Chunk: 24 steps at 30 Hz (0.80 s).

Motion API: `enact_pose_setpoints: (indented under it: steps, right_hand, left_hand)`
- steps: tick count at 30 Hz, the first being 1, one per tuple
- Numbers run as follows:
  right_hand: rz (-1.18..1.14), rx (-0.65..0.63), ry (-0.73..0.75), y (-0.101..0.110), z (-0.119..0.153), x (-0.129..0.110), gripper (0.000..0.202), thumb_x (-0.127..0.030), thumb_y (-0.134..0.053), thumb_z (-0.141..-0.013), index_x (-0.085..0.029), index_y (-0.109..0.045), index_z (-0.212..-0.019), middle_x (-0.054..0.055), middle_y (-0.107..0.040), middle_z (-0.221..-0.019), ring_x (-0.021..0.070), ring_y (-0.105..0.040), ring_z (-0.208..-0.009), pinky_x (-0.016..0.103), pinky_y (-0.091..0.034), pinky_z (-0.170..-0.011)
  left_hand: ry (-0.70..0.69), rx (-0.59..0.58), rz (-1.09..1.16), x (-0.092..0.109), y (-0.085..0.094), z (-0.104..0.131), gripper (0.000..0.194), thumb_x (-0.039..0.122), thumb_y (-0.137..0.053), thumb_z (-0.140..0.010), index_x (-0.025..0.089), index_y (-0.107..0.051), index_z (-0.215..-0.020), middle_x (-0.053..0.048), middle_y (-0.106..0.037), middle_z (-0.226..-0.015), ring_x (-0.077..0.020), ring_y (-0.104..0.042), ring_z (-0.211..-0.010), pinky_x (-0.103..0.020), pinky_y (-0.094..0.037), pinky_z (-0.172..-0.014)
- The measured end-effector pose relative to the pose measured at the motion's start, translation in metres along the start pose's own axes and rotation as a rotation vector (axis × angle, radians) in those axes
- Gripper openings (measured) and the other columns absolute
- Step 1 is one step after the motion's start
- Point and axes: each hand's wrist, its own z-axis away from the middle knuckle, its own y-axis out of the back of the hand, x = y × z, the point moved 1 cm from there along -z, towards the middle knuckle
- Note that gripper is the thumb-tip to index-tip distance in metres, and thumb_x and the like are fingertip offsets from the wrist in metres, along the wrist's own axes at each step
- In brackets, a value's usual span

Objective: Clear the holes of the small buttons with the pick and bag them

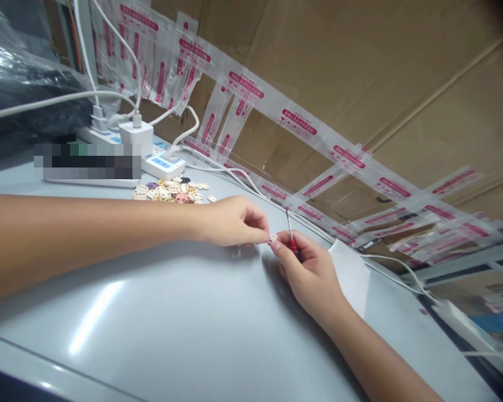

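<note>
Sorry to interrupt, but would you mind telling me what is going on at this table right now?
A person is working with both bare hands over a grey table. The left hand pinches a small pale ring-like piece at its fingertips. The right hand meets it there, gripping a small red-handled tool with its metal tip pointing up. Behind the left hand lies a pile of similar small pieces, mostly cream, beside a white power strip.

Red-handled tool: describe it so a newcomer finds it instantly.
Start at the grey table and follow the forearm coming in from the lower right to the right hand. The red-handled tool sits in its fingers, thin metal shaft pointing up. Nearby cables are white; only it has a red grip.
</note>
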Motion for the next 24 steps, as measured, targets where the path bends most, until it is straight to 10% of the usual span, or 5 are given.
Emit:
enact_pose_setpoints:
  steps: [24]
  right_hand:
    - [0.029, 0.041, 0.001, -0.0002, -0.0002, -0.0067, 0.031, -0.049, -0.068, -0.083, -0.019, -0.066, -0.083, -0.006, -0.045, -0.048, 0.0088, -0.041, -0.041, 0.022, -0.032, -0.042]
  left_hand:
    - [-0.016, 0.024, -0.232, 0.0013, -0.0011, 0.002, 0.022, 0.038, -0.053, -0.084, 0.021, -0.066, -0.085, 0.002, -0.064, -0.076, -0.0136, -0.056, -0.069, -0.024, -0.039, -0.059]
